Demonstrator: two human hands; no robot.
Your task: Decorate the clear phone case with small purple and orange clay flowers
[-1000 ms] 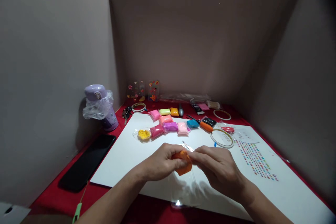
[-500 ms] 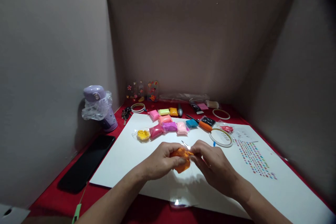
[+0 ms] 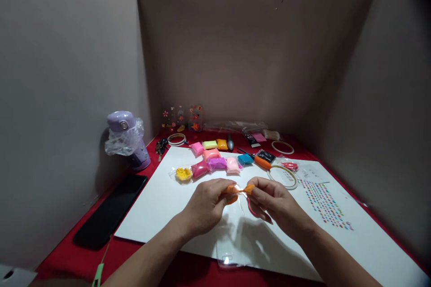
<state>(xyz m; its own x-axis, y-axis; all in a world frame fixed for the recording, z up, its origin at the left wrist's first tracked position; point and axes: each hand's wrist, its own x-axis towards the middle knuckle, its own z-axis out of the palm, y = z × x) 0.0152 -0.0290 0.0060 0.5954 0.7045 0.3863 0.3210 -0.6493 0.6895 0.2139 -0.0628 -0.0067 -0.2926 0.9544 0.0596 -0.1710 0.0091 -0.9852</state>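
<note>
Over the white board point(image 3: 161, 202), my left hand point(image 3: 207, 204) is closed around a lump of soft orange clay point(image 3: 232, 189). A narrow, stretched neck joins this lump to a smaller orange bit point(image 3: 249, 189), which my right hand point(image 3: 278, 204) pinches between thumb and fingertips. Under my right fingers shows a curved, red-edged thing point(image 3: 253, 208); its kind is mostly hidden. Below both hands, a clear phone case point(image 3: 226, 259) lies at the board's front edge. Beyond them are packets of coloured clay, among them a crimson packet point(image 3: 200, 169) and an opened yellow one point(image 3: 183, 174).
At left stand a purple bottle point(image 3: 126, 139) in plastic wrap and a black phone point(image 3: 111, 210). Toward the right lie an orange-handled tool point(image 3: 262, 162), a hoop point(image 3: 283, 177) and a sheet of coloured gems point(image 3: 325, 204). Grey walls point(image 3: 215, 54) enclose the back and sides.
My hands have drawn slightly apart, stretching the orange clay into a thin neck with a small bit in my right fingers. The pointed metal tip seen before has dropped from sight.
</note>
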